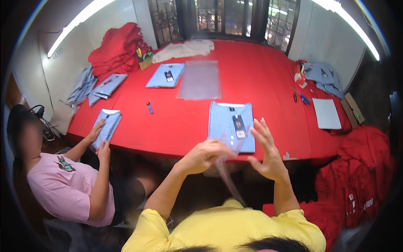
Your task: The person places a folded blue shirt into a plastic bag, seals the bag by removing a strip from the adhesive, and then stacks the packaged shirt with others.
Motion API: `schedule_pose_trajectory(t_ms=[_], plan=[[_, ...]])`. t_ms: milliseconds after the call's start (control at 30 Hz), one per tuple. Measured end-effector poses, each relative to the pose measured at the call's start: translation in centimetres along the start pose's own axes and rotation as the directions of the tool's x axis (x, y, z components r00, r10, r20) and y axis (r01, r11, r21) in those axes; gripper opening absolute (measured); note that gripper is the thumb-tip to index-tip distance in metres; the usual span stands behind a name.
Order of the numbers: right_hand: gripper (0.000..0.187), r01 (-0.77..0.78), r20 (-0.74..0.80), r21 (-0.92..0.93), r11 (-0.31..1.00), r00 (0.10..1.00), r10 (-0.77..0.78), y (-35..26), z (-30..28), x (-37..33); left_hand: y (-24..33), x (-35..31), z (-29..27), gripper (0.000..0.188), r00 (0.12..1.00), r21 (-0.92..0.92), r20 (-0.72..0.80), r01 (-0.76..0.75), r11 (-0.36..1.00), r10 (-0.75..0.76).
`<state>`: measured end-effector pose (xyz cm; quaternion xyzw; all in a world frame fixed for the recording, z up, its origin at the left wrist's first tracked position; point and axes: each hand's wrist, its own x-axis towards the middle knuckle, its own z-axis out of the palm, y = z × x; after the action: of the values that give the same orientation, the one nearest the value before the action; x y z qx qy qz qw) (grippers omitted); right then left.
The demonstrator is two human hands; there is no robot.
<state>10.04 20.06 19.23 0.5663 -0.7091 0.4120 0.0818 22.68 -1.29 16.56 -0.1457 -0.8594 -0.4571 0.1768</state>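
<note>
A folded light-blue shirt (pixel 220 122) lies in front of me at the near edge of the table, with a dark hang tag (pixel 239 126) on its front. My left hand (pixel 208 155) is closed on clear plastic film (pixel 230 178) at the shirt's lower left corner; a strip of the film trails below the table edge. Some film also covers the shirt's lower part; whether the shirt is inside a bag I cannot tell. My right hand (pixel 268 153) is raised beside the shirt's right edge, fingers spread, apparently holding nothing.
Flat clear bags (pixel 199 80) and another folded shirt (pixel 166 75) lie farther back on the red-covered table (pixel 176 122). Blue snips (pixel 150 108) lie to the left. A co-worker (pixel 73 185) handles a shirt (pixel 107 126) at left. Red garments (pixel 357 172) are heaped at right.
</note>
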Motion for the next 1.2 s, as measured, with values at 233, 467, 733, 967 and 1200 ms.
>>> schedule_pose_trajectory(t_ms=[233, 467, 733, 967, 1200], plan=[[0.02, -0.001, 0.254, -0.242, 0.97, 0.965, 0.064, 2.3, -0.7, 1.8, 1.9, 1.0, -4.3, 0.049, 0.989, 0.036, 0.129, -0.072, 0.997, 0.067], [0.015, -0.029, 0.321, 0.346, 0.938, 0.943, -0.089, 3.3, -3.8, 0.8, -0.4, -1.1, -5.9, 0.021, 0.936, -0.01, -0.35, -0.02, 1.0, 0.015], [0.005, -0.175, 0.052, 0.929, 0.325, 0.934, 0.353, 4.9, 0.3, -0.5, -2.0, -1.4, -3.2, 0.013, 0.974, -0.518, -0.142, 0.077, 0.852, -0.174], [0.015, -0.438, 0.358, 0.899, -0.003, 0.73, 0.583, 12.9, 4.5, -4.5, -6.4, -3.9, 3.1, 0.016, 0.878, -0.762, -0.019, 0.297, 0.576, -0.478], [0.026, -0.806, 0.601, 0.586, 0.076, 0.496, 0.627, 16.6, 8.5, -12.1, -14.5, -13.2, 13.5, 0.017, 0.46, -0.773, 0.362, 0.634, 0.015, -0.811]])
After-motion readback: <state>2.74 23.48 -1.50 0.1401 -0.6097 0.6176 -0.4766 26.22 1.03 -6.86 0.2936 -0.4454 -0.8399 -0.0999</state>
